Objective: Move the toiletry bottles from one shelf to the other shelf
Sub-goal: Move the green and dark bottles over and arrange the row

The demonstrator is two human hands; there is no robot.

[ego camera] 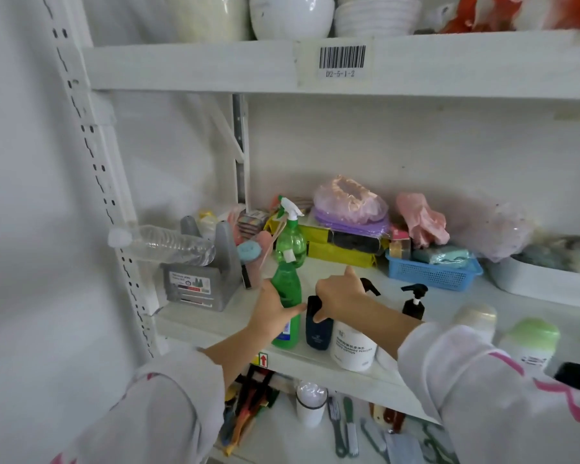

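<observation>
Green bottles (287, 293), seemingly two.

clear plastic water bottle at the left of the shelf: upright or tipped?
Tipped. The clear plastic water bottle lies on its side across the top of the grey plastic holder, its white cap pointing left past the shelf upright.

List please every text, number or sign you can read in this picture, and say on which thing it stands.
"D2-5-1-2": under the barcode label on the upper shelf edge.
Red up arrow: sticker on the middle shelf's front edge.
White lotion bottle: print too blurred to read.
Grey holder: label too small to read.
Green bottle, dark blue bottle: labels unreadable.
</observation>
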